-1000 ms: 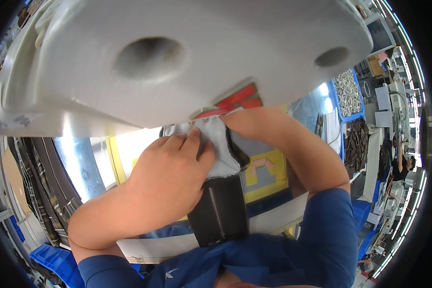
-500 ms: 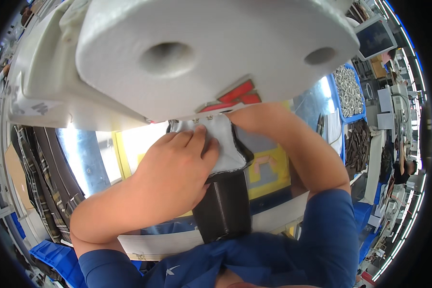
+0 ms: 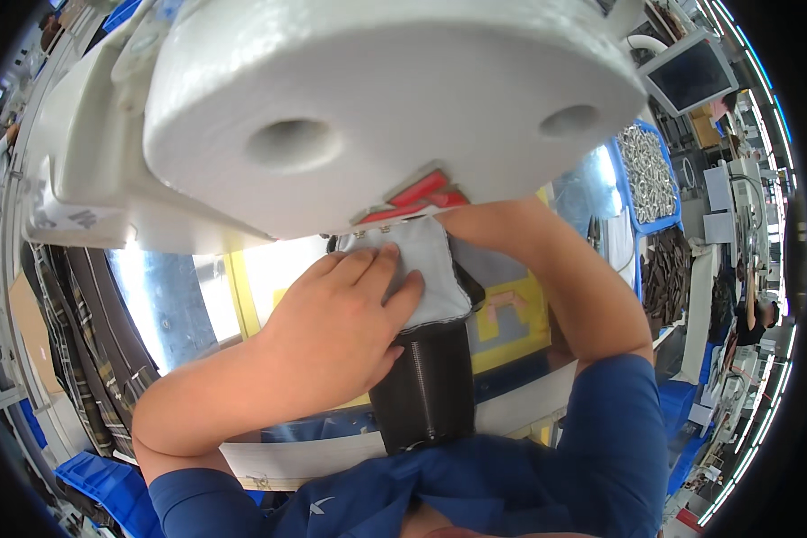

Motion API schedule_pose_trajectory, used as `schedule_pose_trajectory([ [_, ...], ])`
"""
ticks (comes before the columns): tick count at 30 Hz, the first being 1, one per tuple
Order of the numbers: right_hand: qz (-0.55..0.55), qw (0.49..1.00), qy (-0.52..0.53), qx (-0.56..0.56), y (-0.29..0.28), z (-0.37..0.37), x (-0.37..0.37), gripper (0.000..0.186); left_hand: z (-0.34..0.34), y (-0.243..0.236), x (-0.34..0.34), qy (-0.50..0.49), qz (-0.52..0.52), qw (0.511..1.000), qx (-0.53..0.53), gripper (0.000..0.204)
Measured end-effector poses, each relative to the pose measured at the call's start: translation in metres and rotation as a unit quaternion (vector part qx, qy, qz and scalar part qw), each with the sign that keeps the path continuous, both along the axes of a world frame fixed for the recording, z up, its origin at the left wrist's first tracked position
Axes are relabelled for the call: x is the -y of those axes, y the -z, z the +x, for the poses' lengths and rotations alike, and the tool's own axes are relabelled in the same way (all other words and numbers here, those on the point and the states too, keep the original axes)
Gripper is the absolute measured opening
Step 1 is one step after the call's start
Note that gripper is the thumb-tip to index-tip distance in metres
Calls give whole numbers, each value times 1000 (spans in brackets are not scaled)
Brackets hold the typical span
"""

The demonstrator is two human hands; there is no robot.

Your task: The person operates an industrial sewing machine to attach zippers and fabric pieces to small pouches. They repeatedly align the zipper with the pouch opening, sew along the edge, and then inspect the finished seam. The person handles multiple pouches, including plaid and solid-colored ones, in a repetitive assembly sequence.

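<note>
A light grey, dark-edged fabric piece (image 3: pixel 428 289) lies under the big white machine head (image 3: pixel 377 117), which looks like part of a sewing machine. From it a dark panel (image 3: pixel 448 377) with a zip down its middle runs back to my body. My left hand (image 3: pixel 341 300) rests on the grey fabric, fingers lightly bent and thumb apart, pressing it from above. At the fabric's far right corner is my right hand (image 3: pixel 480 224); its fingers are hidden beneath the machine head and behind the fabric. Small metal-looking bits show along the fabric's far edge.
Yellow-framed work surface (image 3: pixel 511 345) lies under the fabric. On the right stand a blue bin of small metal parts (image 3: pixel 647 175) and another of dark pieces (image 3: pixel 663 269). Dark and plaid cloth (image 3: pixel 99 314) hangs at left, above a blue crate (image 3: pixel 108 484). A screen (image 3: pixel 690 76) stands far right.
The fabric and my left hand have shifted slightly right and a little nearer to me. The machine head appears a bit further left in view. Both hands keep their places on the fabric.
</note>
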State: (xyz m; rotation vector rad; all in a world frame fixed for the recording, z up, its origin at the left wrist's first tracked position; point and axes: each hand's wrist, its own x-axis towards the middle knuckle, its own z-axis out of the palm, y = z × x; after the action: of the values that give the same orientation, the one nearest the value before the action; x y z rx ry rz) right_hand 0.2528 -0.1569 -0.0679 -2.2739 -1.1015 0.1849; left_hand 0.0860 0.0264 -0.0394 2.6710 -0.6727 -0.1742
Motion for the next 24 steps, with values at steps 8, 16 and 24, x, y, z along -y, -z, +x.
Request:
schedule_pose_trajectory([
  [8,5,1000,6,1,29,13,4,24,-4,5,8,-13,14,999,29,68],
  [16,-145,989,4,-11,10,13,19,27,-8,7,28,-16,-39,996,83,57],
  [24,70,978,96,-173,-1,-21,94,50,-16,-1,40,-107,-115,968,194,30],
])
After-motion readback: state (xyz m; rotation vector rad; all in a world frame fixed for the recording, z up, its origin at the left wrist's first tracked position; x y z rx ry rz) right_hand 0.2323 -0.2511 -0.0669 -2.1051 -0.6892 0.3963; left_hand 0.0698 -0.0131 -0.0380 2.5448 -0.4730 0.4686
